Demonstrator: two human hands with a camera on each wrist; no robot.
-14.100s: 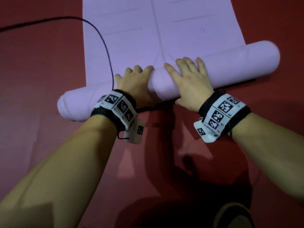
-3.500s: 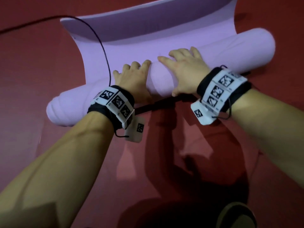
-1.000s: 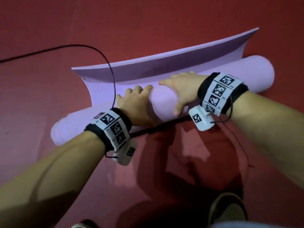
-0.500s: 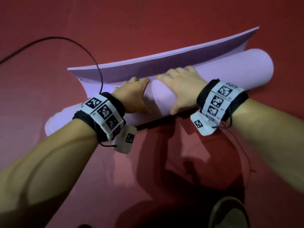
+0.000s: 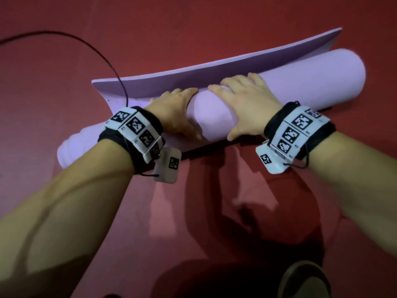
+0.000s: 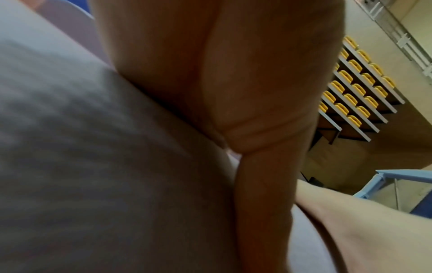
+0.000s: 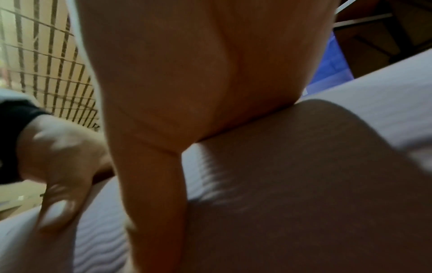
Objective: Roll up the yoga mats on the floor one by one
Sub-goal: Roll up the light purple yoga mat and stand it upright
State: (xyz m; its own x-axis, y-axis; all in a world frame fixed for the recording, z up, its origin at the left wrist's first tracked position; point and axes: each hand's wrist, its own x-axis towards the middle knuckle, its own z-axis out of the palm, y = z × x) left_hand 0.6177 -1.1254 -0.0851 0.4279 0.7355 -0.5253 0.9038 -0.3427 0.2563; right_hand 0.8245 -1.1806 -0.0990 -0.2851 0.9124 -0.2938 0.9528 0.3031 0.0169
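From the head camera, the lilac yoga mat (image 5: pixel 279 82) lies across the red floor (image 5: pixel 193 22) as a thick roll running from near left to far right, with only its last flap (image 5: pixel 214 72) left unrolled, curling up on the far side. The left hand (image 5: pixel 174 112) and the right hand (image 5: pixel 247 100) both rest palm-down on the middle of the roll, fingers straight and reaching over its top, thumbs on the near side; neither is curled round anything, they just press. A black cable (image 5: pixel 107 59) loops over the floor from the far left, crosses the flap's left corner and runs down to the left wristband (image 5: pixel 133 130), and a shoe (image 5: pixel 305 280) shows at the near edge. The left end of the roll looks narrower and stepped, so the layers seem to be telescoping. The left wrist view shows mostly the palm (image 6: pixel 210 73) flat against the mat's ridged surface (image 6: pixel 93 166), with rows of yellow seats (image 6: pixel 355 83) in the background. The right wrist view shows the same flat contact, the right palm (image 7: pixel 187 64) on the textured mat (image 7: pixel 304 184), and the other hand (image 7: pixel 58 166) beside it. The risks I see: the springy flap could pop the roll loose if pressure eases, pushing from the centre alone could worsen the skew at the ends, and the cable could get wound in.
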